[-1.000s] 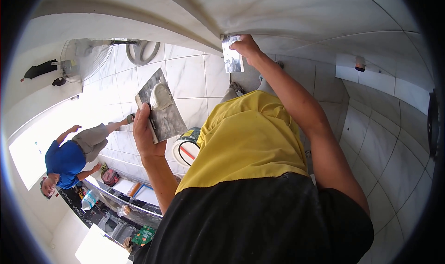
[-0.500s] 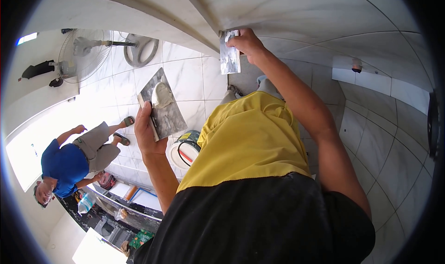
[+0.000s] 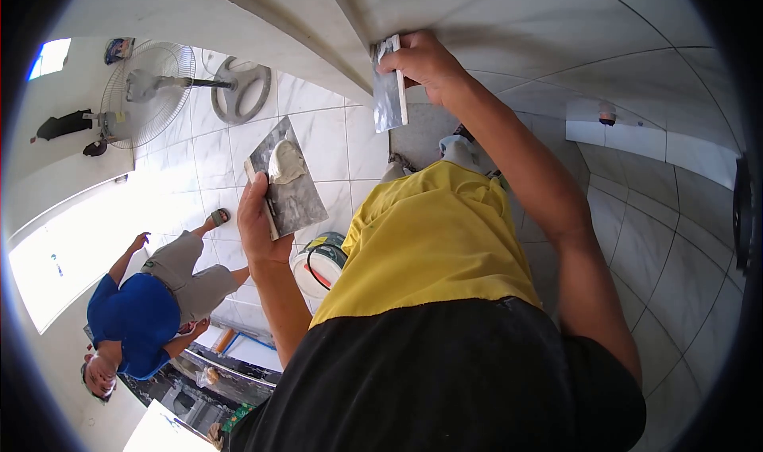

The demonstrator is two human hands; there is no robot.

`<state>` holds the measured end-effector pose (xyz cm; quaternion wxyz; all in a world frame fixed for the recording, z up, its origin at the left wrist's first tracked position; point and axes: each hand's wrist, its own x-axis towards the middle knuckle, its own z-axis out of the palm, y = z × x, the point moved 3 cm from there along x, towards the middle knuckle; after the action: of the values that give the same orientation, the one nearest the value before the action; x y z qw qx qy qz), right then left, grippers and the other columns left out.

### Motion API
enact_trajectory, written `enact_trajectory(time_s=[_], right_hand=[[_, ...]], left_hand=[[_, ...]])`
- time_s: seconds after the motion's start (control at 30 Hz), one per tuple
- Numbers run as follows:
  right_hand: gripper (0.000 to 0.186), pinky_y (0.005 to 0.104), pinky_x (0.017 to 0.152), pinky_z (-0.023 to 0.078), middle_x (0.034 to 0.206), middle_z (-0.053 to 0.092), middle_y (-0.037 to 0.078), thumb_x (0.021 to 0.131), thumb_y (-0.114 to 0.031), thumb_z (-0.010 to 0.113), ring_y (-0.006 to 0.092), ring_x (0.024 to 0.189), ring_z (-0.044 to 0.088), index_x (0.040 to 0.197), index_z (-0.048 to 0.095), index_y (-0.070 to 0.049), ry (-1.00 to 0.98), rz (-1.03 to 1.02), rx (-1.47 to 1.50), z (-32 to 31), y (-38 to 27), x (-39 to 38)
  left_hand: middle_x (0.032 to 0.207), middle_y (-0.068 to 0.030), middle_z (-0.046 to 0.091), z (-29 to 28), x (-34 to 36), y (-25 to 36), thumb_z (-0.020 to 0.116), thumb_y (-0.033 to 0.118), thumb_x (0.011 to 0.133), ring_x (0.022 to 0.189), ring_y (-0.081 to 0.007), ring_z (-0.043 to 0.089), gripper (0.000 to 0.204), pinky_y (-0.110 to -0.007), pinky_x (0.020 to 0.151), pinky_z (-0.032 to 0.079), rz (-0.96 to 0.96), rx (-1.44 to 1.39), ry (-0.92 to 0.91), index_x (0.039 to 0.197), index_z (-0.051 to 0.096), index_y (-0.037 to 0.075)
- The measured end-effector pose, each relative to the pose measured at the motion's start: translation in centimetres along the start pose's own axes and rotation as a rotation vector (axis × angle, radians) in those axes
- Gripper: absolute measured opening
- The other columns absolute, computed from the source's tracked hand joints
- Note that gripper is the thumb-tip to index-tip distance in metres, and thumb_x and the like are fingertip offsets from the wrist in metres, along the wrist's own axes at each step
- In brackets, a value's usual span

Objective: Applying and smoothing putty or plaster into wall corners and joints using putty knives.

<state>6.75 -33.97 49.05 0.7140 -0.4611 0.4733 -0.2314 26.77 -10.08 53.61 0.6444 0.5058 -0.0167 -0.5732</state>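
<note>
My left hand (image 3: 265, 226) is closed on the edge of a wide putty knife (image 3: 304, 204), a flat grey metal blade. A lump of off-white putty (image 3: 286, 163) sits on its face. Up at the wall corner, my right hand (image 3: 427, 64) grips a second wide putty knife (image 3: 388, 102) by its pale back edge. That blade is smeared with grey-white and its upper part lies close against the corner where the wall (image 3: 477, 15) meets a raised strip (image 3: 346, 15). Whether it touches there I cannot tell.
Below my left hand stands a lidded bucket (image 3: 319, 269) on the marble-look tile floor (image 3: 318, 134). A pedestal fan (image 3: 151, 90) is at the far left. A person in a blue shirt (image 3: 135, 313) stands left, beside a cluttered dark counter (image 3: 214, 380). Tiled walls (image 3: 660, 293) rise at right.
My right hand and its putty knife have moved slightly up, and the blade has turned more edge-on. The person in blue has moved to the right. My left hand keeps its hold.
</note>
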Motion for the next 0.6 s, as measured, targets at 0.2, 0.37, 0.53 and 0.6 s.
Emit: enact_trajectory(time_s=[0.2,0.37,0.53,0.6], right_hand=[[0.020,0.0325,0.060,0.050,0.077,0.062,0.011,0.066,-0.004,0.065,0.0193,0.068,0.060,0.084,0.062,0.004,-0.035,-0.075,0.004,0.3,-3.6,-2.7],[0.028,0.0322,0.069,0.050,0.085,0.065,0.012,0.066,-0.001,0.065,0.0197,0.074,0.062,0.094,0.063,0.004,0.018,-0.082,0.052,-3.4,0.0,-3.0],[0.027,0.0336,0.067,0.050,0.086,0.066,0.013,0.067,0.002,0.063,0.0201,0.074,0.062,0.094,0.063,0.005,0.045,0.138,0.146,-4.7,8.0,0.3],[0.027,0.0338,0.065,0.050,0.086,0.065,0.014,0.067,0.002,0.062,0.0208,0.073,0.062,0.094,0.063,0.005,0.062,0.180,0.122,-4.6,9.9,1.8]], left_hand=[[0.106,-0.0132,0.063,-0.4,0.0,0.1,0.047,0.018,0.094,0.093,-0.0215,0.064,0.033,-0.034,0.079,0.055,-0.011,0.019,0.014,0.119,0.049,-0.003],[0.106,-0.0138,0.063,-0.6,0.1,0.2,0.046,0.018,0.095,0.092,-0.0215,0.065,0.032,-0.034,0.078,0.055,-0.002,0.000,0.043,0.119,0.050,-0.003],[0.105,-0.0138,0.064,0.4,-0.2,0.5,0.045,0.019,0.095,0.090,-0.0208,0.066,0.031,-0.033,0.076,0.056,-0.018,0.035,0.063,0.118,0.051,-0.002],[0.105,-0.0138,0.064,1.2,-0.4,0.6,0.045,0.019,0.095,0.090,-0.0208,0.066,0.031,-0.033,0.077,0.056,-0.026,0.041,0.029,0.118,0.051,-0.002]])
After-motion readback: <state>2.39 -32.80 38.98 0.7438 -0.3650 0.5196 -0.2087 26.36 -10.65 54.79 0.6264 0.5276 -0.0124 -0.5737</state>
